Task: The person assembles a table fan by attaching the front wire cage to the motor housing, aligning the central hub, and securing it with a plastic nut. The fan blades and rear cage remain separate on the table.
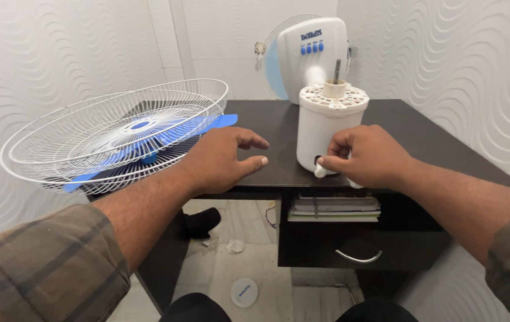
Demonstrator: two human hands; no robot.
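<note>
Fan motor housing point(325, 128), centre frame: rigid, likely weighty, smooth plastic; right hand point(367, 156) pinches its knob point(320, 172); left hand point(222, 160) open, resting on desk point(422, 134); grasp around barrel.

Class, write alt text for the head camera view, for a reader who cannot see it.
A person's right hand pinches a small white knob at the base of a white fan motor housing on a dark desk. The left hand rests open beside a white wire fan guard holding blue blades.
</note>
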